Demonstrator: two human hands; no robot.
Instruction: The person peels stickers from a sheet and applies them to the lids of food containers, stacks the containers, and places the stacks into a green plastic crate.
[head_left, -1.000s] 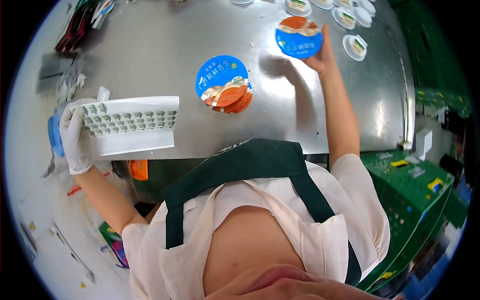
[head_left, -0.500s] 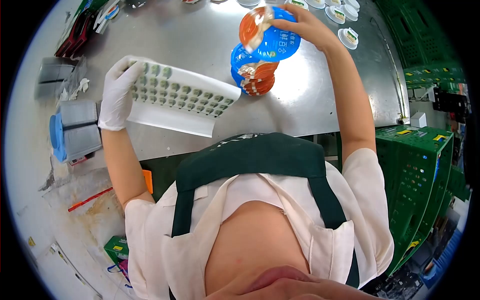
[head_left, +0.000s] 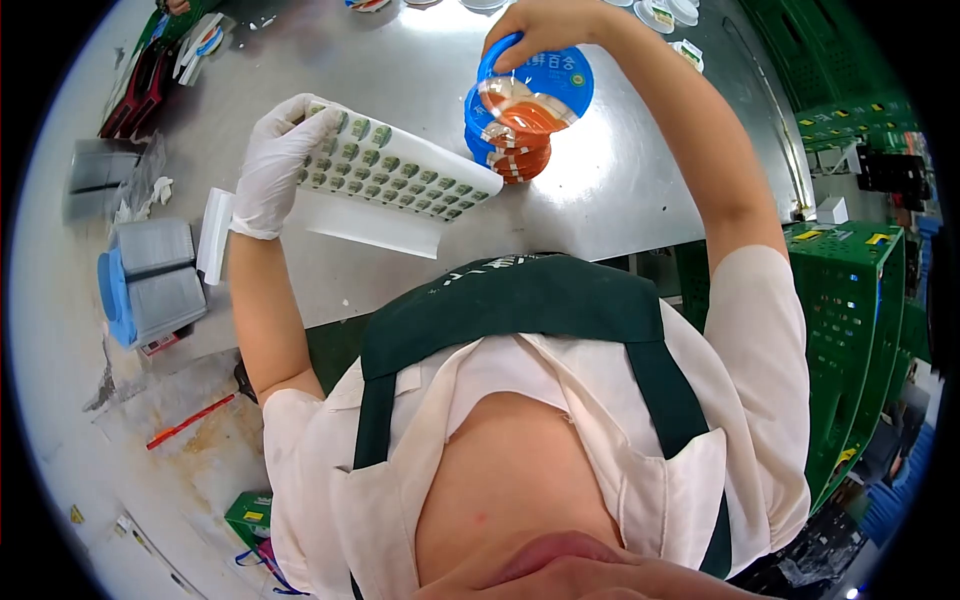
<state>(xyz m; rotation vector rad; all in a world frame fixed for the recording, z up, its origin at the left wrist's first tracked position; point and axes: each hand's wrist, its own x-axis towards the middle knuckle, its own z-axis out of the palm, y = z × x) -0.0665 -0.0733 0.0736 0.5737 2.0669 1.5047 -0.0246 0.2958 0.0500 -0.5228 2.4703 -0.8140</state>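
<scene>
My left hand (head_left: 275, 170), in a white glove, grips a sticker sheet (head_left: 400, 215) by its upper left end. Rows of small green labels cover the white sheet, and its lower part hangs folded over the steel table. Bare, my right hand (head_left: 545, 28) reaches over a stack of round packets (head_left: 520, 165) printed blue and orange. Its fingers close at the upper left edge of the top round packet (head_left: 555, 85), which overlaps the stack in this view. White characters show on the packet's blue part.
White-lidded tubs (head_left: 655, 14) stand along the far right of the steel table (head_left: 620, 190). Green crates (head_left: 840, 300) are stacked at the right. Clear plastic containers (head_left: 155, 250) sit at the left edge, near a white strip (head_left: 213, 235). Another person's hand (head_left: 178, 6) shows far left.
My right hand has moved left and its grip now lies at the packet's upper left edge; the packet sits lower over the stack. My left hand and the sticker sheet have shifted right.
</scene>
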